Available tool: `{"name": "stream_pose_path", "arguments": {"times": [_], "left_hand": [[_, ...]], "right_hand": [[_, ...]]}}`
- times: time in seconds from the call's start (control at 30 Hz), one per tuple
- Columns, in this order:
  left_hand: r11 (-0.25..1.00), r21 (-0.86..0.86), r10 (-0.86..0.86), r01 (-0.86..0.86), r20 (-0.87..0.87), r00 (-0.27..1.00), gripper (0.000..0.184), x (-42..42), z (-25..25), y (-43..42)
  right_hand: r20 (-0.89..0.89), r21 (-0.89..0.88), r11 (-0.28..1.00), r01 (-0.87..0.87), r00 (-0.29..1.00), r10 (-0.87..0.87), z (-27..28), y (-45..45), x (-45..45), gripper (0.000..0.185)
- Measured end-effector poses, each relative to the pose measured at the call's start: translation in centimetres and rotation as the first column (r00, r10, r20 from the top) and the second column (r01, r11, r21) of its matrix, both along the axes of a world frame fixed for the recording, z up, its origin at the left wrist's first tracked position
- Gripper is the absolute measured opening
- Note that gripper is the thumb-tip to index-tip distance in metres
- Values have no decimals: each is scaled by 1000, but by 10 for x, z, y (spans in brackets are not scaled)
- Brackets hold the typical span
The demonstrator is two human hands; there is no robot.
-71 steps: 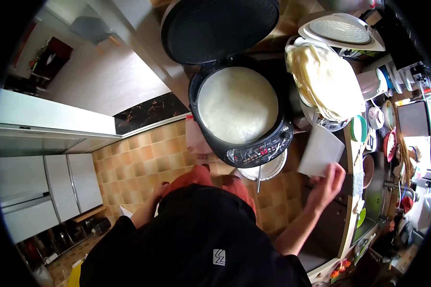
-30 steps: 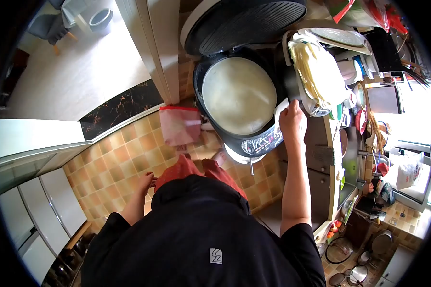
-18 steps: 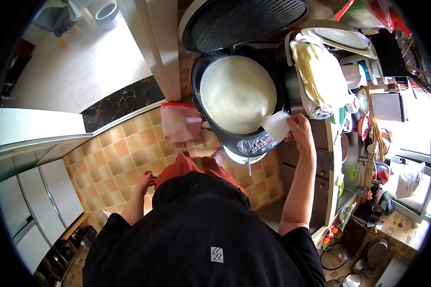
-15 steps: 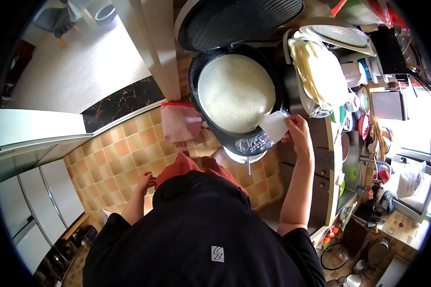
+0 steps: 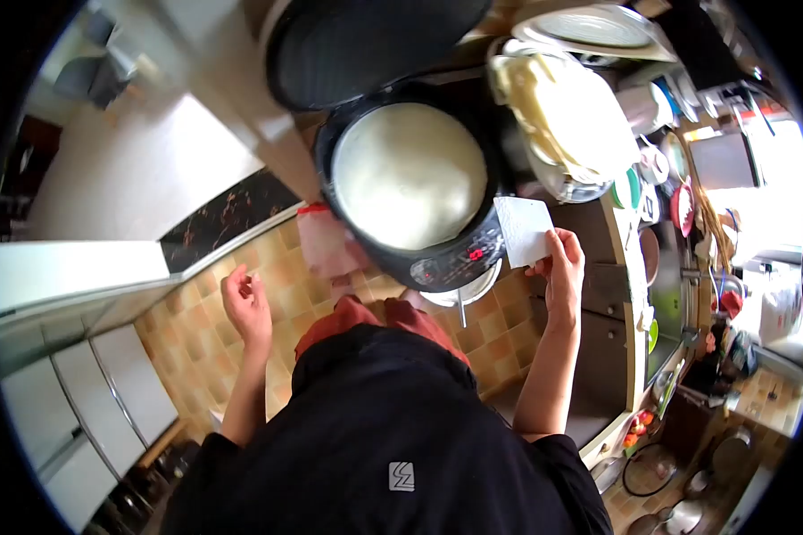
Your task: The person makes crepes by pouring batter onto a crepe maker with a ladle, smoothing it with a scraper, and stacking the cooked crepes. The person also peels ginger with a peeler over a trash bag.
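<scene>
A round black electric griddle (image 5: pixel 428 274) stands with its lid (image 5: pixel 366 49) raised, and a pale layer of batter (image 5: pixel 409 174) covers its plate. My right hand (image 5: pixel 560 267) grips a flat white scraper (image 5: pixel 525 227) by its lower right corner, beside the control panel. To the right of the griddle, a stack of thin pale pancakes (image 5: pixel 571 116) is heaped on a dish. My left hand (image 5: pixel 246 303) is raised over the floor at the left, touching nothing larger; its fingers are curled, and whether something small is between them is hard to tell.
Under the griddle's front edge is a white bowl (image 5: pixel 484 287) with a metal handle sticking out. A pink bag (image 5: pixel 327 242) hangs at the griddle's left. Counter edge and sink (image 5: pixel 674 294) lie to the right, with several bowls. White cabinets (image 5: pixel 89 392) stand at the left.
The scraper has moved off the griddle's rim to the right. My left hand has risen forward and left from beside my leg. The view has shifted, and the control panel's red digits show.
</scene>
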State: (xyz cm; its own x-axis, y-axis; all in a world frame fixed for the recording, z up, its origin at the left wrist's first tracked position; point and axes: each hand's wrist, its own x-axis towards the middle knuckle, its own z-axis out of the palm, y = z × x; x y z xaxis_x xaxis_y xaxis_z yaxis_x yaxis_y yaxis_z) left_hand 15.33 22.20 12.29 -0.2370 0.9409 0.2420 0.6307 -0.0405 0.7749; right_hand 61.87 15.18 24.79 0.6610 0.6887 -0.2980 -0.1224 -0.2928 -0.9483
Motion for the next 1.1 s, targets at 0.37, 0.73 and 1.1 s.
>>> {"name": "stream_pose_path", "arguments": {"times": [0.37,0.73,1.1], "left_hand": [[952,39,-302,303,263,916,30,132,85,2],[998,-37,-53,56,69,996,25,150,100,-36],[758,17,-645,652,-125,754,3,263,109,35]], "right_hand": [[-119,80,698,712,702,-702,-76,-90,232,21],[-549,367,833,414,819,-165,-226,-26,513,39],[-14,178,907,382,923,-386,-119,-83,262,18]]}}
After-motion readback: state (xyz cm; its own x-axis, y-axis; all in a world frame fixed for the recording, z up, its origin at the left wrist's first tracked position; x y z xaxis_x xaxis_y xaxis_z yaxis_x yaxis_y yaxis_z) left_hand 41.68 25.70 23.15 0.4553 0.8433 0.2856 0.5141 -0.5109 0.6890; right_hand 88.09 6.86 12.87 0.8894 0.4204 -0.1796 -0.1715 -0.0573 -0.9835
